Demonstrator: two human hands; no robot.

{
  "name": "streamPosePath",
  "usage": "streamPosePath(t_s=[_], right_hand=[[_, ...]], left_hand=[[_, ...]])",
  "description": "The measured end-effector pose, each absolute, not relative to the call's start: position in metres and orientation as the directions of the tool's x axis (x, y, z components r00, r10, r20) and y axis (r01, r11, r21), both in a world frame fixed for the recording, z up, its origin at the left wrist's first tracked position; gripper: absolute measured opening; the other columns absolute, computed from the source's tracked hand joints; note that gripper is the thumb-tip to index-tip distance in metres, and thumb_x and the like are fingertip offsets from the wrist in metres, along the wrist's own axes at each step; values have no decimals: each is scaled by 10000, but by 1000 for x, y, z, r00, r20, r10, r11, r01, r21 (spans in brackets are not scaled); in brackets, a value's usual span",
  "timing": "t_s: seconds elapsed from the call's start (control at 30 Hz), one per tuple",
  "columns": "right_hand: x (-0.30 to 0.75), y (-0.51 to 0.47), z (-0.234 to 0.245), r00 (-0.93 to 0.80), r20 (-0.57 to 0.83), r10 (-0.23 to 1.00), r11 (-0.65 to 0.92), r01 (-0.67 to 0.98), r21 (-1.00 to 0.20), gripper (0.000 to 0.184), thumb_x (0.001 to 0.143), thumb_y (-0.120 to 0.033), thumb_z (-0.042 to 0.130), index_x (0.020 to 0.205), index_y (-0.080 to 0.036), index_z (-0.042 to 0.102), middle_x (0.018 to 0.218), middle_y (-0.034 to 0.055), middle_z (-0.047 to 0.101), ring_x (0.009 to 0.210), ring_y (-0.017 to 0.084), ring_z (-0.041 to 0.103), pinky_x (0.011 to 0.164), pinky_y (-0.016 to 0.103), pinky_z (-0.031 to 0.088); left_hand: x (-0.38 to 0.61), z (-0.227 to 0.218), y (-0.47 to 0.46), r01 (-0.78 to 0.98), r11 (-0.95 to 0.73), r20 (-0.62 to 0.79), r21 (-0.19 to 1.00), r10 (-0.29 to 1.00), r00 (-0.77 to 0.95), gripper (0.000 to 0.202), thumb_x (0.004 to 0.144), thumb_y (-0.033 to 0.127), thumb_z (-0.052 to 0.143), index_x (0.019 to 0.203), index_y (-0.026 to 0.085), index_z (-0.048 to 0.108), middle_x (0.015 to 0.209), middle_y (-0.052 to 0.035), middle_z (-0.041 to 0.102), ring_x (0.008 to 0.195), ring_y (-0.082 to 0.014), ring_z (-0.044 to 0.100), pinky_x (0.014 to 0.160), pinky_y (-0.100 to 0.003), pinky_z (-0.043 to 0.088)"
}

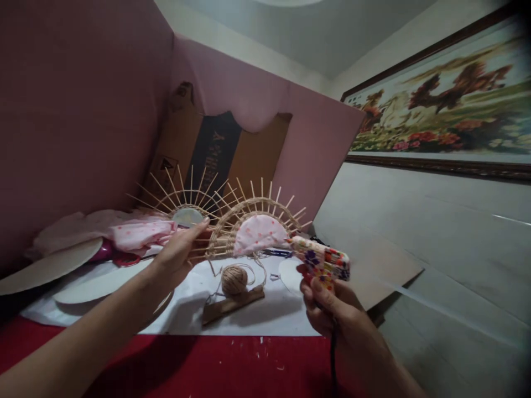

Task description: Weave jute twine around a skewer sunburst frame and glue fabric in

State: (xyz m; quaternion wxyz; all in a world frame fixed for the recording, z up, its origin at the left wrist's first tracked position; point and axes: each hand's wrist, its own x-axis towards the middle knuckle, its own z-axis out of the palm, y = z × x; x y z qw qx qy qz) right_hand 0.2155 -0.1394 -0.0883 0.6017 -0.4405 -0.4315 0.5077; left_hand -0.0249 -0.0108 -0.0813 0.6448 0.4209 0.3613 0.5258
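My left hand (180, 255) grips the left edge of a woven stick fan (253, 224), a half-round piece with wooden spokes sticking out and a pink dotted fabric centre. It holds the piece upright above the white sheet (249, 315). My right hand (332, 309) is closed on a glue gun (321, 260) covered in floral pattern. Its nozzle touches the right edge of the pink fabric. The gun's black cord hangs down past my wrist.
A second spoked piece (186, 207) stands behind. A twine ball (233, 279) lies on a cardboard strip (232, 304). Pink dotted cloth (139, 232) and white card discs (50, 265) lie left. Pink board walls rise behind. Red cloth (215, 365) covers the front.
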Motion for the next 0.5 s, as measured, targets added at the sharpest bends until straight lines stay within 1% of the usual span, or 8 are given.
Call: streamPosePath(t_s=[0.07,0.13,0.17,0.27,0.33,0.4,0.5], right_hand=[[202,-129,-82,-28,79,996,73,-177,-982,301,763,-402,695,728,-142,547,580,-46,434,371,3,285,340,157,185],[192,-115,-77,-142,76,987,56,-140,-988,320,773,-439,673,737,-153,536,547,-66,403,351,10,275,316,155,208],[187,-109,-74,-192,68,979,48,-105,-993,347,777,-465,658,702,-156,521,533,-66,404,343,16,287,303,157,222],[178,-92,-66,-253,35,967,47,45,-998,435,793,-549,593,613,-168,484,453,-69,403,306,31,306,268,156,241],[176,-85,-62,-280,8,960,48,136,-990,471,799,-593,550,598,-173,485,397,-74,398,274,37,306,252,156,232],[176,-80,-59,-308,-19,951,44,194,-980,481,807,-614,518,614,-174,501,361,-78,394,255,40,304,249,154,209],[179,-76,-59,-334,-38,942,45,236,-971,480,826,-607,492,615,-176,505,335,-78,393,255,38,299,264,153,178]], left_hand=[[-21,-83,-13,-381,125,-47,916,977,206,240,792,358,625,737,127,659,663,-60,702,598,-149,638,605,-253,485],[-18,-83,-16,-371,135,-53,919,973,223,242,774,361,641,732,125,672,688,-73,711,600,-149,636,614,-255,477],[-17,-83,-17,-361,136,-53,923,972,231,243,767,365,646,731,127,676,696,-74,713,602,-148,633,612,-253,471],[-15,-84,-21,-330,117,-31,937,966,256,273,759,405,644,740,137,687,718,-65,712,617,-144,624,599,-244,449],[-15,-85,-22,-313,98,-8,945,961,278,305,764,444,627,738,146,687,714,-58,705,613,-141,610,591,-244,436],[-15,-86,-23,-303,81,10,949,958,287,332,771,475,607,734,154,682,716,-60,700,623,-151,605,602,-258,434],[-14,-87,-24,-297,60,30,953,957,289,360,776,506,584,756,160,682,765,-83,707,674,-183,614,641,-292,444]])
